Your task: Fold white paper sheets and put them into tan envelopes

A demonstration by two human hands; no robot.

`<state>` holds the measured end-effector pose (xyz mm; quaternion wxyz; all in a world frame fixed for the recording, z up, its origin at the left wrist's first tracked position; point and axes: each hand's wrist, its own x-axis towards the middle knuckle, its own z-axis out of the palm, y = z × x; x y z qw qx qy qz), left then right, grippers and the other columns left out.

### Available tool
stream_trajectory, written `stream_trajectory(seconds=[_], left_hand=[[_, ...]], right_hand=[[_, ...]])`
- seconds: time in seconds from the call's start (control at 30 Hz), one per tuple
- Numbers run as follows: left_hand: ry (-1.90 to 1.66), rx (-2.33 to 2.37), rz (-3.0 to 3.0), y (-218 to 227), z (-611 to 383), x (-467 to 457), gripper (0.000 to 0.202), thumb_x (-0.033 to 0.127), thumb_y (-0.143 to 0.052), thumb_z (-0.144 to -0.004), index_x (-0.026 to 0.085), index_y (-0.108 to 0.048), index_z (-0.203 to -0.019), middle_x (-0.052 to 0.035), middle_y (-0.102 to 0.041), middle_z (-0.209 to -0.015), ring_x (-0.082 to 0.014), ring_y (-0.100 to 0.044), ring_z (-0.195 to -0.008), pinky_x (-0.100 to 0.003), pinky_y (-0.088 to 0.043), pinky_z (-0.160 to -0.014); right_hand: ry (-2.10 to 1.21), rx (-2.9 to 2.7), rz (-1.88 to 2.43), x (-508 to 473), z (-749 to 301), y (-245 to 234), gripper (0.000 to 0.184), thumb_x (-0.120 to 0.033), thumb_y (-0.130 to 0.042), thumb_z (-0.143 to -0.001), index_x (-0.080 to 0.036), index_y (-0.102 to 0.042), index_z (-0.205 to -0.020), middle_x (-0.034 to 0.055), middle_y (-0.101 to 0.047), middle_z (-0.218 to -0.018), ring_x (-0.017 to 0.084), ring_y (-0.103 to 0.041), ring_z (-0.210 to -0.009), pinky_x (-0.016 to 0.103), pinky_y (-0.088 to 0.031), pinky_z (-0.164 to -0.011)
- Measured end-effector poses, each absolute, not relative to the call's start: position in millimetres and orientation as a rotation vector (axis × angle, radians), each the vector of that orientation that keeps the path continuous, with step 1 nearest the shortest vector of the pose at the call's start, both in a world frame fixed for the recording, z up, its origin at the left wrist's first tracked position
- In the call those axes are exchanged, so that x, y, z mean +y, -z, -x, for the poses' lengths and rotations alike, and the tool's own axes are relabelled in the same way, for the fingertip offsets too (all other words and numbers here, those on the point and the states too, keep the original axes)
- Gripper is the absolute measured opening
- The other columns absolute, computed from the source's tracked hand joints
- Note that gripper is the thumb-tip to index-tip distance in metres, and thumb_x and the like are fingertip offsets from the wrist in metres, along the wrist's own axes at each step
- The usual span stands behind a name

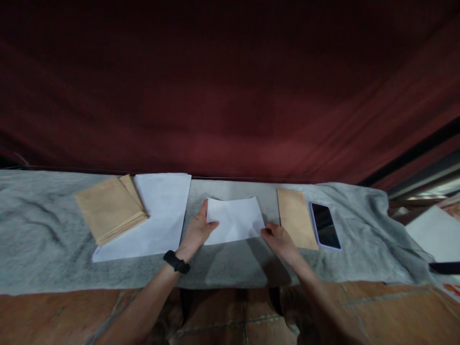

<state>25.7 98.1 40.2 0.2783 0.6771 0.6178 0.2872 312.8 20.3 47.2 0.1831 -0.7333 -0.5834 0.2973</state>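
Note:
A folded white sheet of paper [235, 219] lies on the grey cloth-covered table [43, 230] in front of me. My left hand [199, 230], with a black wristband, pinches the sheet's left edge between thumb and fingers. My right hand [279, 239] grips the sheet's lower right corner with closed fingers. A single brown envelope [296, 218] lies flat just right of the sheet.
A stack of brown envelopes [109, 206] rests on a pile of white paper [158, 215] at the left. A dark phone [325, 225] lies right of the single envelope. A dark red curtain [230, 86] hangs behind the table. More white paper [434, 232] is at far right.

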Motion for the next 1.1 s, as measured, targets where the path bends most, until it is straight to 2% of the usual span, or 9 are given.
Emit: stream_trajectory(seconds=[0.1, 0.2, 0.37, 0.5, 0.7, 0.8, 0.9, 1.0, 1.1], left_hand=[[-0.468, 1.798, -1.868, -47.6, -28.5, 94.4, 0.087, 0.026, -0.067, -0.083, 0.017, -0.029, -0.16, -0.0122, -0.077, -0.108, -0.0345, -0.075, -0.096, -0.043, -0.056, -0.087], [-0.298, 1.893, -1.991, -57.3, -33.4, 87.9, 0.083, 0.03, -0.064, -0.088, 0.016, -0.027, -0.161, -0.0149, -0.076, -0.108, -0.0366, -0.075, -0.095, -0.045, -0.055, -0.087], [-0.464, 1.93, -2.431, -57.0, -47.4, 74.2, 0.064, 0.027, -0.056, -0.094, 0.012, -0.041, -0.154, -0.0252, -0.049, -0.153, -0.0415, -0.053, -0.136, -0.055, -0.043, -0.111], [-0.46, 1.545, -2.669, -37.6, -69.5, 60.5, 0.053, 0.036, -0.048, -0.102, 0.015, -0.048, -0.15, -0.0163, -0.035, -0.166, -0.0351, -0.032, -0.153, -0.053, -0.033, -0.123], [-0.371, 1.451, -2.725, -22.5, -90.1, 41.4, 0.058, 0.044, -0.037, -0.107, 0.014, -0.04, -0.157, -0.0102, -0.036, -0.166, -0.0293, -0.029, -0.155, -0.054, -0.027, -0.127], [-0.399, 1.476, -2.74, -22.2, -93.2, 38.8, 0.06, 0.044, -0.036, -0.107, 0.011, -0.039, -0.157, -0.0122, -0.037, -0.165, -0.0284, -0.028, -0.156, -0.054, -0.026, -0.128], [-0.411, 1.486, -2.746, -18.7, -96.1, 42.0, 0.058, 0.038, -0.033, -0.107, 0.01, -0.039, -0.157, -0.0135, -0.038, -0.164, -0.0278, -0.028, -0.156, -0.053, -0.025, -0.128], [-0.387, 1.478, -2.749, -11.0, -97.7, 52.4, 0.055, 0.027, -0.03, -0.106, 0.01, -0.038, -0.157, -0.0139, -0.037, -0.165, -0.0261, -0.03, -0.155, -0.051, -0.026, -0.127], [-0.343, 1.512, -2.724, -4.2, -96.6, 67.3, 0.056, 0.02, -0.03, -0.103, 0.009, -0.038, -0.157, -0.0147, -0.037, -0.165, -0.0241, -0.03, -0.155, -0.049, -0.028, -0.127]], right_hand=[[-0.775, -1.837, 2.151, 10.8, -309.6, -48.1, 0.022, -0.024, -0.053, -0.092, -0.022, -0.07, -0.078, 0.0028, -0.073, -0.074, 0.019, -0.068, -0.073, 0.027, -0.04, -0.066], [-0.713, -1.993, 2.174, 5.2, -309.1, -50.2, 0.024, -0.026, -0.052, -0.095, -0.022, -0.073, -0.083, 0.0044, -0.077, -0.084, 0.02, -0.071, -0.079, 0.028, -0.042, -0.07], [-0.609, -2.054, 2.22, 4.2, -309.4, -55.5, 0.023, -0.026, -0.055, -0.096, -0.023, -0.076, -0.085, 0.0058, -0.08, -0.092, 0.021, -0.074, -0.089, 0.027, -0.044, -0.073], [-0.653, -2.049, 2.247, 4.9, -310.9, -60.2, 0.024, -0.028, -0.056, -0.096, -0.023, -0.077, -0.086, 0.0068, -0.08, -0.091, 0.022, -0.074, -0.087, 0.027, -0.044, -0.071], [-0.739, -1.942, 2.181, 9.5, -323.0, -65.4, 0.042, -0.045, -0.047, -0.101, -0.022, -0.075, -0.079, 0.0077, -0.077, -0.081, 0.022, -0.071, -0.078, 0.028, -0.044, -0.069], [-0.702, -1.744, 1.97, 17.8, -311.1, -63.3, 0.044, -0.047, -0.04, -0.103, -0.02, -0.074, -0.095, 0.007, -0.077, -0.085, 0.02, -0.071, -0.078, 0.027, -0.049, -0.07], [-0.595, -1.678, 1.636, 27.5, -280.4, -52.4, 0.046, -0.042, -0.034, -0.105, -0.02, -0.07, -0.123, 0.0104, -0.076, -0.119, 0.021, -0.07, -0.11, 0.035, -0.053, -0.097], [-0.499, -1.819, 1.56, 36.3, -247.1, -35.6, 0.051, -0.038, -0.029, -0.107, -0.015, -0.061, -0.14, 0.0149, -0.064, -0.143, 0.023, -0.055, -0.137, 0.045, -0.043, -0.117], [-0.368, -1.956, 1.652, 43.6, -226.3, -21.6, 0.054, -0.034, -0.025, -0.109, -0.011, -0.054, -0.148, 0.0146, -0.055, -0.153, 0.024, -0.045, -0.146, 0.049, -0.032, -0.124]])
